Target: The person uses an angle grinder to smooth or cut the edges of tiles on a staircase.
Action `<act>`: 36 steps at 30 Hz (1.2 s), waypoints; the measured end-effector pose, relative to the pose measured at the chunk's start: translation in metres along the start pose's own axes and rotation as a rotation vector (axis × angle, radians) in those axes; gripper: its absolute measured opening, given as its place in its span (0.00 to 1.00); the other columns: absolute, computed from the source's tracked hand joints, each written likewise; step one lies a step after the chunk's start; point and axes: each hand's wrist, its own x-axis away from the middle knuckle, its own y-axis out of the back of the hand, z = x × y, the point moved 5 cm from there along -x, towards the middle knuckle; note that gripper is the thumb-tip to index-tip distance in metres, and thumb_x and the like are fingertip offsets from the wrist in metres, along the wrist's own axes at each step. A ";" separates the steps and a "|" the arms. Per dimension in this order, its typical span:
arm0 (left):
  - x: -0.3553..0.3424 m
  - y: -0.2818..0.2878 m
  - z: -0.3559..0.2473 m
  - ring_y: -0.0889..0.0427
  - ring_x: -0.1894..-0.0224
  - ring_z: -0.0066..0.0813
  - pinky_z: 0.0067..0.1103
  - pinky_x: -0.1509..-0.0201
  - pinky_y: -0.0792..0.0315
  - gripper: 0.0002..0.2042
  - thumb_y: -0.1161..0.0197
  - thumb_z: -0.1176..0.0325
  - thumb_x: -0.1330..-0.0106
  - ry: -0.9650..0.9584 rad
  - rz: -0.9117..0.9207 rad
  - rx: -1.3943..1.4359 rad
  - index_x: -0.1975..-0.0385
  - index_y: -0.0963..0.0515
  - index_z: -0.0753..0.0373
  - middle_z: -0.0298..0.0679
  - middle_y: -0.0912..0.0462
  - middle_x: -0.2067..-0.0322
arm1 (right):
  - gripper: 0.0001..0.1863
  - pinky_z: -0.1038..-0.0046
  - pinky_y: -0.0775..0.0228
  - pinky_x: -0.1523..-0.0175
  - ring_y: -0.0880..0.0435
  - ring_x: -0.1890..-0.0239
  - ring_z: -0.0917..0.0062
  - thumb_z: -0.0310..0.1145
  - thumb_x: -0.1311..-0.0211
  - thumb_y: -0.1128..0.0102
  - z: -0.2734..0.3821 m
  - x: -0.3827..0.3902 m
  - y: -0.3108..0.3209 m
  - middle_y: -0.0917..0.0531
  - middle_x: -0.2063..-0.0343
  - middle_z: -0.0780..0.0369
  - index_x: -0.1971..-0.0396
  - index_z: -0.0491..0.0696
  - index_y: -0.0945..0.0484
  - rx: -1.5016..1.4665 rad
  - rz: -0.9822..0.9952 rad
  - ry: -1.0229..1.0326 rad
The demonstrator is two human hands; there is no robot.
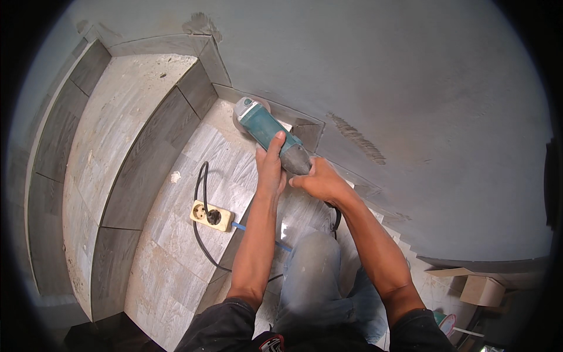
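A teal angle grinder (261, 124) with a dark rear end is held in both of my hands, slanting over a tiled stair tread beside the wall. My left hand (271, 167) wraps the middle of its body, thumb lying along the top. Around the rear end closes my right hand (321, 180), fingers partly hidden underneath. The round disc (239, 120) shows at the front end, by the corner where tread, riser and wall skirting meet; whether it touches a tile I cannot tell.
A cream power strip (212, 216) with a black plug and blue cable lies on the tread left of my forearm. Black cord (197, 188) loops around it. Tiled steps (149, 158) rise to the left. A grey wall (399, 88) stands right; a cardboard box (482, 291) sits lower right.
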 end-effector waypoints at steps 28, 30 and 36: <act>-0.021 0.019 -0.021 0.18 0.65 0.30 0.28 0.60 0.20 0.19 0.35 0.58 0.35 0.008 -0.041 0.006 0.54 0.31 0.66 0.39 0.22 0.65 | 0.18 0.66 0.30 0.66 0.18 0.72 0.68 0.36 0.58 0.33 0.020 -0.025 -0.016 0.20 0.77 0.52 0.73 0.35 0.23 0.012 0.024 0.015; -0.023 0.018 -0.021 0.18 0.65 0.30 0.28 0.60 0.20 0.20 0.35 0.58 0.35 -0.003 -0.034 -0.003 0.54 0.31 0.66 0.40 0.22 0.65 | 0.18 0.66 0.30 0.67 0.18 0.73 0.68 0.36 0.58 0.33 0.016 -0.030 -0.016 0.20 0.78 0.53 0.74 0.35 0.23 0.011 -0.013 0.043; -0.027 0.022 -0.028 0.20 0.63 0.28 0.26 0.58 0.22 0.20 0.34 0.61 0.35 0.014 -0.040 0.017 0.52 0.32 0.66 0.38 0.23 0.63 | 0.18 0.65 0.29 0.68 0.18 0.74 0.68 0.36 0.58 0.33 0.027 -0.032 -0.019 0.20 0.80 0.52 0.75 0.35 0.22 0.042 -0.029 0.074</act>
